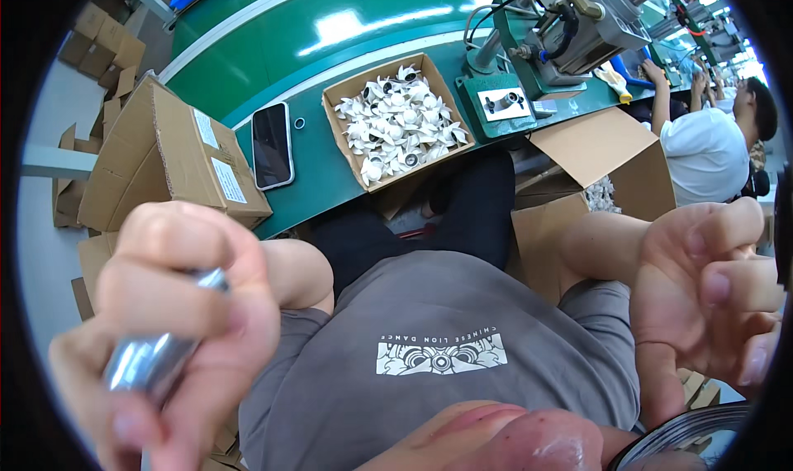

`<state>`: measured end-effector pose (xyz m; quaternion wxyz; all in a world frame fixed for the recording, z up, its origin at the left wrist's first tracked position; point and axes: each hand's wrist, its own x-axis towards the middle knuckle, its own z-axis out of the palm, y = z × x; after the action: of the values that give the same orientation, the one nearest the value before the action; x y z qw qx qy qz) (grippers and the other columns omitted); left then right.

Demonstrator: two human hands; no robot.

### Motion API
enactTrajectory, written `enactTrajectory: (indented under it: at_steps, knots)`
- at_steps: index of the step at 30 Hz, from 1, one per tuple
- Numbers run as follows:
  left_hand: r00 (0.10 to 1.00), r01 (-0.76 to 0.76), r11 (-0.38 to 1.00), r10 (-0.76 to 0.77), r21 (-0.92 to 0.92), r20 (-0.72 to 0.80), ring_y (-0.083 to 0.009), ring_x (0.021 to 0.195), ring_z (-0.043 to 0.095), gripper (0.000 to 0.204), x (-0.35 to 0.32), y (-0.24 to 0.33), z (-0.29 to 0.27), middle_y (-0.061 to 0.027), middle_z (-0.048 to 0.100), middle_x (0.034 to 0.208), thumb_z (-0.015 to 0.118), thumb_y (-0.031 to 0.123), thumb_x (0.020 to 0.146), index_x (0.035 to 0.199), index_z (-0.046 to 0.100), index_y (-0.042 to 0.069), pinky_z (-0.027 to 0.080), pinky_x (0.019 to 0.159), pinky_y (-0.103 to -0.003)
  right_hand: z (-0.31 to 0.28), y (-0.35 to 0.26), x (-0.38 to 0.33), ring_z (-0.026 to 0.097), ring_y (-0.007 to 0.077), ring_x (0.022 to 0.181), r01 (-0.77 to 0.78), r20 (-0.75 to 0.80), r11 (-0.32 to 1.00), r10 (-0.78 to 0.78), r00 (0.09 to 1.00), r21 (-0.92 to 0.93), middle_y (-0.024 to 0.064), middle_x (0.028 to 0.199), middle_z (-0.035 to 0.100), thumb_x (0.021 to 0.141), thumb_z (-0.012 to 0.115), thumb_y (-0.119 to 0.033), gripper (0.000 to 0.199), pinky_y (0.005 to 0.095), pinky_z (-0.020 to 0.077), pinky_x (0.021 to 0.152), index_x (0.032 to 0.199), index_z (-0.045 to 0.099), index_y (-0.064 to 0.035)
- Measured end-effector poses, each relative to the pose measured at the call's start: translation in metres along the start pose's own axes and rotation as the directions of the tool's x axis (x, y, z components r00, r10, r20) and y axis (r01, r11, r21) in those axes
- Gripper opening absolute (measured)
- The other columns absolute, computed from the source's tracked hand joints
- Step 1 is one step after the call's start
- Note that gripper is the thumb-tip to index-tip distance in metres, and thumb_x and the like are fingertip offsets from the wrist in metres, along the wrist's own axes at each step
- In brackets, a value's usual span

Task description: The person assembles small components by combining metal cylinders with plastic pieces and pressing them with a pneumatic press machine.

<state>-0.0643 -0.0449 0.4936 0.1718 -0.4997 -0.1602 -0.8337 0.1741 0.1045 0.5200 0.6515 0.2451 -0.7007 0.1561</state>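
Metal piece is sitting gripped in the left hand; right hand is showing bent fingers — can't tell if gripping. Holding is looking like the step — letting go is likely needing looser fingers.

Open air separates the hands, while the desk between phone and carton leaves passage past a small ring, a machine base blocking the right.

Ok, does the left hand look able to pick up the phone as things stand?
Probably not without freeing itself first: the left hand is closed around a shiny metal object, though nothing lies on the phone.
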Motion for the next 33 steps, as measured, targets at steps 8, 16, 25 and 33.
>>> enactTrajectory:
  at_steps: [8, 16, 25, 33]
  knots:
    - [0.993, -0.112, 0.994, 0.112, -0.006, -0.029, -0.0052, 0.045, 0.027, 0.027, 0.014, 0.003, 0.009, 0.0106, 0.041, 0.068, 0.05, 0.056, 0.093, 0.083, 0.054, 0.032, 0.016, 0.043, -0.022, 0.002, 0.005, 0.002, 0.046, 0.0106, 0.095, 0.053, -0.11, 0.993, -0.041, 0.993, 0.104, -0.0086, 0.119, 0.05, 0.079, 0.064, -0.067, 0.071, 0.0259, 0.0335, 0.062, 0.138, 0.041, -0.0339]
    - [0.998, -0.054, 0.998, 0.053, -0.017, -0.035, -0.0046, 0.044, 0.025, 0.029, 0.016, -0.009, 0.008, 0.0079, 0.035, 0.058, 0.047, 0.054, 0.095, 0.078, 0.051, 0.031, 0.017, 0.042, -0.021, -0.012, -0.002, -0.003, 0.047, 0.0085, 0.097, 0.036, -0.163, 0.993, -0.018, 0.986, 0.109, -0.0092, 0.12, 0.05, 0.078, 0.063, -0.069, 0.07, 0.0253, 0.0339, 0.062, 0.136, 0.042, -0.0354]
    - [0.989, 0.057, 0.987, -0.076, 0.151, 0.127, -0.0051, 0.044, 0.027, 0.03, 0.008, -0.011, -0.002, 0.0081, 0.039, 0.061, 0.048, 0.057, 0.095, 0.081, 0.055, 0.03, 0.017, 0.041, -0.021, -0.02, 0.006, -0.006, 0.047, 0.0051, 0.1, -0.032, -0.125, 0.986, 0.052, 0.991, 0.161, -0.0098, 0.119, 0.051, 0.077, 0.062, -0.071, 0.07, 0.0242, 0.0345, 0.063, 0.134, 0.045, -0.0367]
    - [0.93, 0.158, 0.928, -0.254, 0.337, 0.265, -0.0054, 0.043, 0.029, 0.032, 0.009, -0.016, -0.013, 0.0083, 0.043, 0.064, 0.049, 0.059, 0.094, 0.084, 0.058, 0.03, 0.017, 0.039, -0.021, -0.04, 0.008, -0.028, 0.047, 0.005, 0.1, -0.368, 0.168, 0.926, 0.351, 0.921, 0.082, -0.0091, 0.116, 0.052, 0.079, 0.062, -0.069, 0.067, 0.0231, 0.0356, 0.064, 0.134, 0.046, -0.0331]
